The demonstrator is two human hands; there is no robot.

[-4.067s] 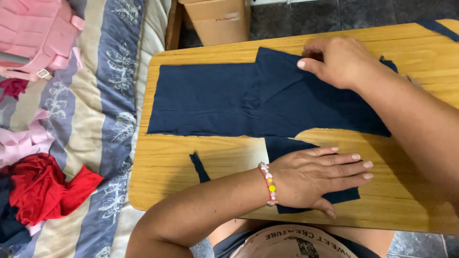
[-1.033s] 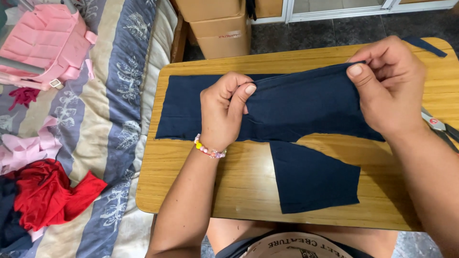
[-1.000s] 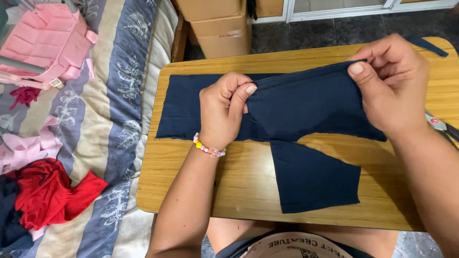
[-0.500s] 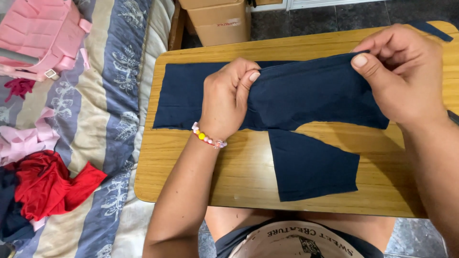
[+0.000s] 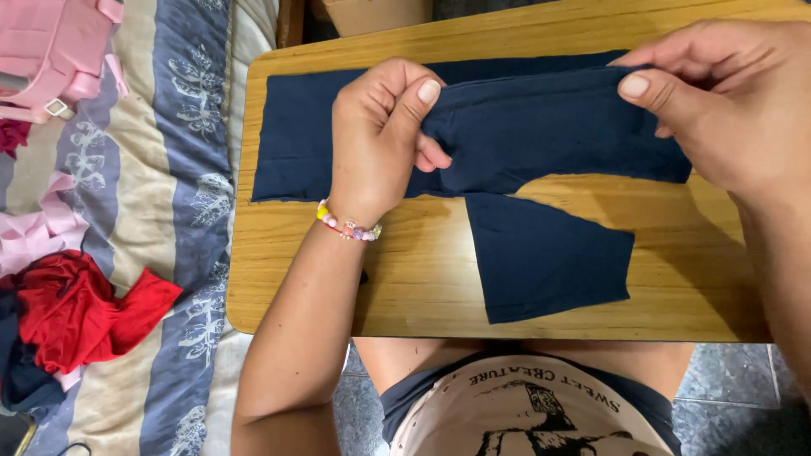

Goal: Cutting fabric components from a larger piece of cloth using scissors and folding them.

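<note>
Navy fabric (image 5: 524, 135) lies across the far half of a small wooden table (image 5: 279, 279), with one squarish flap hanging toward the near edge at the middle. In the head view, the left hand (image 5: 380, 135) pinches a raised fold of this cloth between thumb and curled fingers near its centre, while the right hand (image 5: 726, 101) pinches the same folded edge at the far right, thumb on top, so the stretch between them is lifted slightly off the wood. The left part of the cloth rests flat and untouched. A beaded bracelet (image 5: 348, 226) circles the left wrist. As far as can be judged, one fold is formed and held but not yet laid down or smoothed. To the left, a striped bedcover (image 5: 160, 169) carries a red garment (image 5: 76, 308) and pink items (image 5: 51, 51).
</note>
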